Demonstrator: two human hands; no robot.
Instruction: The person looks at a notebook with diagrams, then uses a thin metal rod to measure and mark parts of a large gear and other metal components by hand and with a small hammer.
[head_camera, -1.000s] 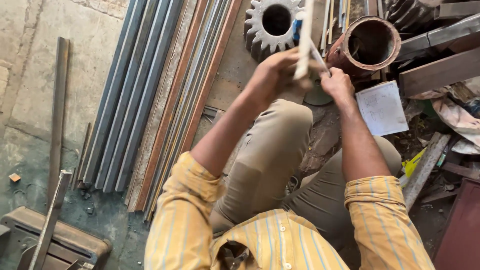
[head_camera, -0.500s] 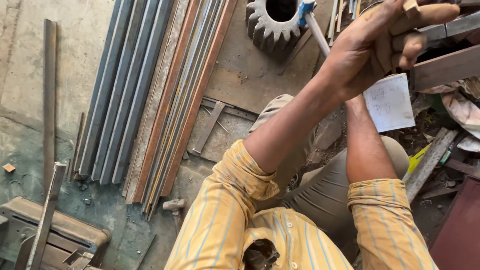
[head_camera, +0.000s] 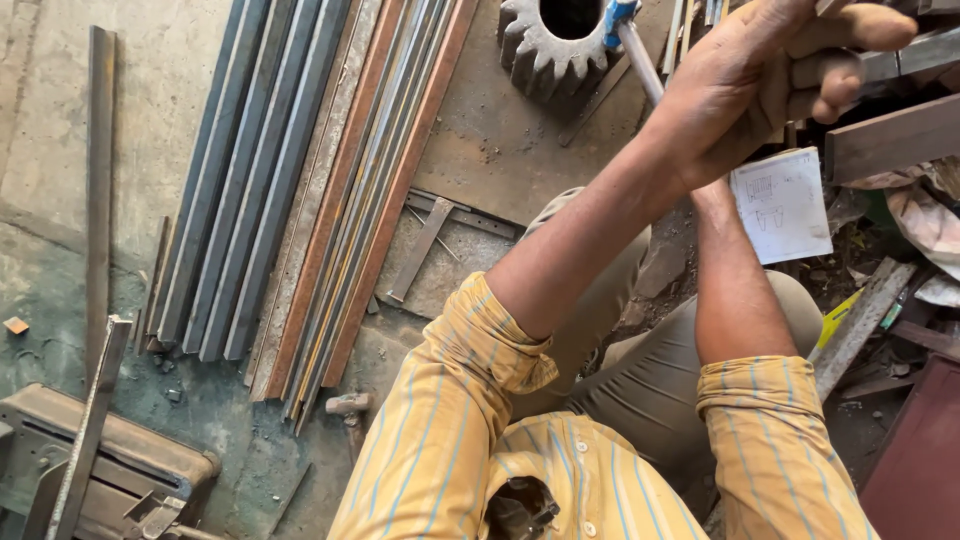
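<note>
While gripping a rod, left hand raised (right hidden), gear near

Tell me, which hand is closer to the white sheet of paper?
Right, probably. The right wrist passes just left of the paper, the hand itself hidden. The left hand is raised above, toward the camera.

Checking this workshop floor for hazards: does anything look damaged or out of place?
Yes: the yellow striped shirt has a ragged hole in the chest, and scrap lies heaped untidily at right.
</note>
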